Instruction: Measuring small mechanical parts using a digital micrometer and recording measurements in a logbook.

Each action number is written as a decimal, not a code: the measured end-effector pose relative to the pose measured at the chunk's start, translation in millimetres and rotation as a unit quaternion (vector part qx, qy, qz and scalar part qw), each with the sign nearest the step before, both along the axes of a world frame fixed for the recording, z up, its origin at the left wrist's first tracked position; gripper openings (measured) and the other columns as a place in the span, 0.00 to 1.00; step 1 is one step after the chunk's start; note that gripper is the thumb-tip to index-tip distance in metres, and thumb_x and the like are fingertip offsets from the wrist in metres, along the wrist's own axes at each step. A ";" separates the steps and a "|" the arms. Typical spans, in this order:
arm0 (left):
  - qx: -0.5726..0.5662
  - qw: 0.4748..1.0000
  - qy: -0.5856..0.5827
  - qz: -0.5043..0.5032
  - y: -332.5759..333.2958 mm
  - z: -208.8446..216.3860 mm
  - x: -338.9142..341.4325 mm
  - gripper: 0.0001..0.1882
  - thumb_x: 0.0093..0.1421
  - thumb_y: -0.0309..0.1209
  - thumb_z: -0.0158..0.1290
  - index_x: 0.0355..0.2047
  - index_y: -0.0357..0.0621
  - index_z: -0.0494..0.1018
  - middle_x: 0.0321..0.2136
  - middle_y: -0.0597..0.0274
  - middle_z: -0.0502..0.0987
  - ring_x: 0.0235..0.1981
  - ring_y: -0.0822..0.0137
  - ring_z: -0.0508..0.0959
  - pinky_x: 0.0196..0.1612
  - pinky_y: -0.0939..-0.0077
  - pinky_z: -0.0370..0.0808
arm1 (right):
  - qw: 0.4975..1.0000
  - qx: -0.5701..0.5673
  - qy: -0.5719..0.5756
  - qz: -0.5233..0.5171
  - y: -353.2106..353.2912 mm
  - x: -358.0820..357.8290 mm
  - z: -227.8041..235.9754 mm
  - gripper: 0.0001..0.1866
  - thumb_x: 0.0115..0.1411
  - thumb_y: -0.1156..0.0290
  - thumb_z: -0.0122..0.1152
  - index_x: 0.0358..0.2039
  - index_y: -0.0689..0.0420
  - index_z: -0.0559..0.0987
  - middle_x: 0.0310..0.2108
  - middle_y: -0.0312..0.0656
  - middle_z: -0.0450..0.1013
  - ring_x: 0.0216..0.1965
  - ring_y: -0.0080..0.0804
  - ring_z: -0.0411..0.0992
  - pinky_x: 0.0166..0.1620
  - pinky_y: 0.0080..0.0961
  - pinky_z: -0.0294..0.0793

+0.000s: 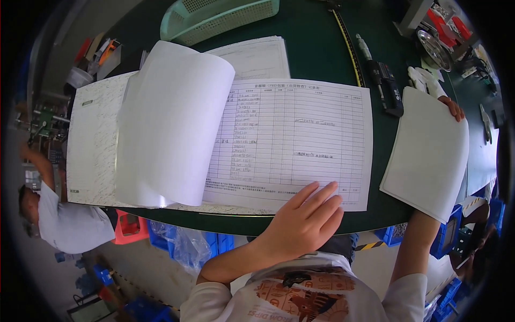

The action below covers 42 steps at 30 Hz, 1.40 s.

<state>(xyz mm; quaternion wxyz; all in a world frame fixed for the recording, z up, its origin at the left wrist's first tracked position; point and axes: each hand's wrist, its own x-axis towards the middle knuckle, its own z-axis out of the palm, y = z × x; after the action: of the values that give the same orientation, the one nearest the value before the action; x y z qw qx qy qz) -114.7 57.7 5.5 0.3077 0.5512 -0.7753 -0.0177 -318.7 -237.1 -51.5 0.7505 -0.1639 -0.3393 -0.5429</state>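
On the dark green table lies an open file with a marbled cover [95, 145]. A printed table form [322, 145] with handwritten rows is its right-hand page. A blank white page [166, 123] stands curled up over the form's left part. My left hand [308, 217] rests on the form's lower edge, fingers stretched out and nothing held. To the right, my right hand [454, 109] grips a small stack of blank white sheets [426, 153]. Its fingertips curl over the upper right edge; the rest of the hand is hidden beneath the paper.
A mint-green mesh basket [222, 21] stands at the back. Beyond the form lie a yellow-black measuring strip [347, 48] and a digital micrometer [385, 88]. A metal bowl [433, 51] sits back right. At far left a person [70, 220] works; a red stool [130, 226] is nearby.
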 end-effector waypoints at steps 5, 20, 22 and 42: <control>0.004 1.000 -0.006 0.027 -14.1 -10.4 -3.5 0.07 0.43 0.26 0.52 0.26 0.40 0.72 0.33 0.61 0.71 0.40 0.63 0.71 0.39 0.70 0.71 | 0.992 -0.037 -0.114 -0.043 -4.6 8.5 -0.3 0.30 0.37 0.51 0.63 0.37 0.57 0.68 0.32 0.41 0.69 0.37 0.34 0.68 0.50 0.30 0.55; -0.047 0.984 0.161 0.057 -11.8 -22.6 -4.8 0.08 0.38 0.19 0.56 0.22 0.39 0.71 0.26 0.62 0.72 0.30 0.63 0.75 0.28 0.77 0.72 | 0.995 0.004 -0.030 -0.094 8.0 16.1 11.9 0.15 0.49 0.60 0.54 0.33 0.56 0.68 0.24 0.39 0.68 0.31 0.34 0.68 0.51 0.32 0.56; -0.015 0.970 0.240 0.037 -10.8 -17.5 -4.1 0.08 0.38 0.18 0.56 0.22 0.38 0.70 0.28 0.61 0.72 0.31 0.64 0.74 0.30 0.77 0.72 | 0.990 0.010 -0.023 -0.136 8.9 11.4 15.7 0.16 0.49 0.59 0.53 0.33 0.56 0.67 0.24 0.39 0.68 0.31 0.33 0.67 0.51 0.31 0.56; -0.232 0.588 0.770 0.083 98.4 48.8 202.7 0.12 0.59 0.30 0.41 0.40 0.36 0.64 0.38 0.59 0.70 0.42 0.69 0.68 0.48 0.70 0.64 | 0.976 -0.099 -0.195 -0.001 -8.3 27.3 6.2 0.30 0.36 0.55 0.65 0.38 0.56 0.66 0.32 0.38 0.69 0.38 0.32 0.66 0.56 0.36 0.46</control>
<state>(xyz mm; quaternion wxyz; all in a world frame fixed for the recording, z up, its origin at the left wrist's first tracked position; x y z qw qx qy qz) 88.0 156.1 54.3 0.9077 0.3032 -0.1776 -0.2294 -291.4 -245.4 -45.3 0.6493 -0.1283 -0.5309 -0.5292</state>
